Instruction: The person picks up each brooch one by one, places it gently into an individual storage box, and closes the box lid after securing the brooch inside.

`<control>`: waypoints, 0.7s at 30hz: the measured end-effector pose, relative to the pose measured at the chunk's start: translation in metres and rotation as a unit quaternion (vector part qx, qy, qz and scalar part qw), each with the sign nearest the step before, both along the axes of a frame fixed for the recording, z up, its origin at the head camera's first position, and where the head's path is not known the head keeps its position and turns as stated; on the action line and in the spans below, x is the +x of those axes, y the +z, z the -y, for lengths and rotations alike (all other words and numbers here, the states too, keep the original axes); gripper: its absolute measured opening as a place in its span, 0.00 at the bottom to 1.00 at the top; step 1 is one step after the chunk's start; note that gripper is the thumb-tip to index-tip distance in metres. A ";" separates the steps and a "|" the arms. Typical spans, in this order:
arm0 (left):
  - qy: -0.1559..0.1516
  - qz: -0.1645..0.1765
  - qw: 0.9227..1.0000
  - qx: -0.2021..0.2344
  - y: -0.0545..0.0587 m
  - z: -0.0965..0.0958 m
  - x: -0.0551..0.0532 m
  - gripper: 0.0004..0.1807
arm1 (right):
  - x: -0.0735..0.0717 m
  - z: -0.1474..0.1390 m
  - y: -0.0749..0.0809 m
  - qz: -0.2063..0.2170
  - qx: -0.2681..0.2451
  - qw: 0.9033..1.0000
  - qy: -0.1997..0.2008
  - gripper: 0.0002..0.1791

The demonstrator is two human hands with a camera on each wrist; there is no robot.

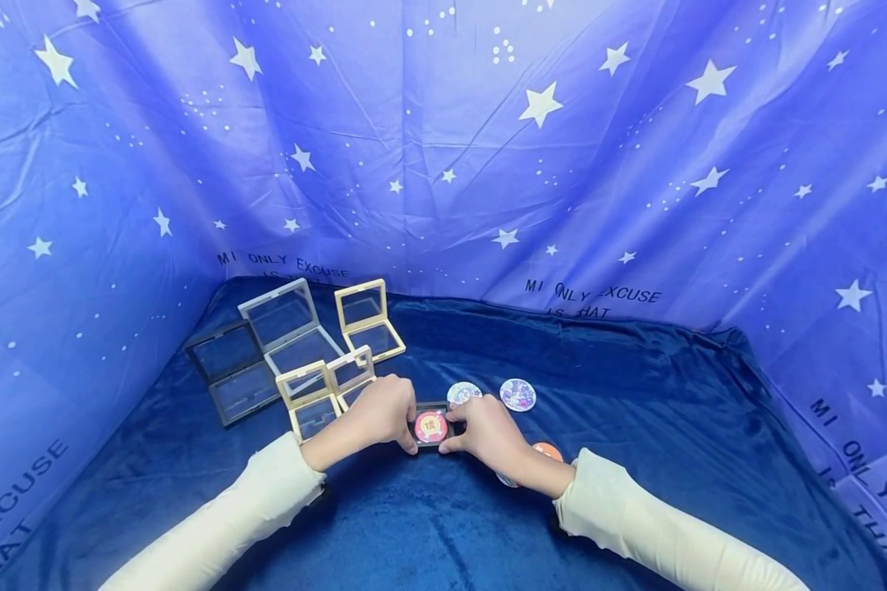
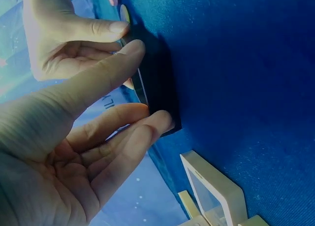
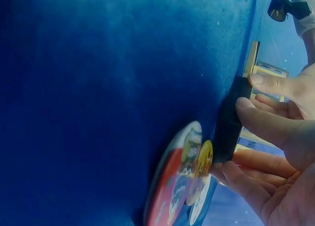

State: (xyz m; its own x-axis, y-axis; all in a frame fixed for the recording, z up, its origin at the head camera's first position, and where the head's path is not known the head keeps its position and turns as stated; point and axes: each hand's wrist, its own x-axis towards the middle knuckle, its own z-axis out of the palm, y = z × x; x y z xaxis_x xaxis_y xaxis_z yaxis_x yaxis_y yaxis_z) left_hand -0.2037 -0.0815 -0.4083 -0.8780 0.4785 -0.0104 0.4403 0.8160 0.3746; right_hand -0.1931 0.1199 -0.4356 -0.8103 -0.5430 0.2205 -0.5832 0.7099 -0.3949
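A small black display case [image 1: 432,448] with a round pink badge [image 1: 431,426] in it lies between both hands, on or close to the blue cloth. My left hand [image 1: 384,410] pinches its left end, thumb on the near edge and fingers on the far edge. On the right end, my right hand [image 1: 491,435] pinches it the same way. From the side, the case [image 2: 160,83] looks like a dark slab in the left wrist view, with the badge face hidden. The right wrist view also shows the dark case [image 3: 231,122] between thumb and fingers.
Several cases stand open at the left: a black one [image 1: 225,353], a grey one [image 1: 310,312], and cream ones [image 1: 360,328]. Round badges lie on the right: a white one [image 1: 461,392], a purple one [image 1: 517,395], and an orange one [image 1: 549,451] partly behind the right forearm.
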 end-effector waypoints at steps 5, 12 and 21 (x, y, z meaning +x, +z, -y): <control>-0.001 -0.001 1.000 0.005 0.000 -0.001 0.000 0.23 | 0.001 0.002 0.001 -0.010 0.004 1.000 -0.005 0.13; -0.002 -0.006 1.000 0.005 -0.002 -0.001 0.000 0.24 | 0.003 0.004 0.003 -0.014 0.016 1.000 -0.011 0.13; -0.004 0.000 1.000 0.013 -0.002 -0.002 0.000 0.24 | 0.004 0.003 0.001 -0.004 0.015 1.000 -0.019 0.12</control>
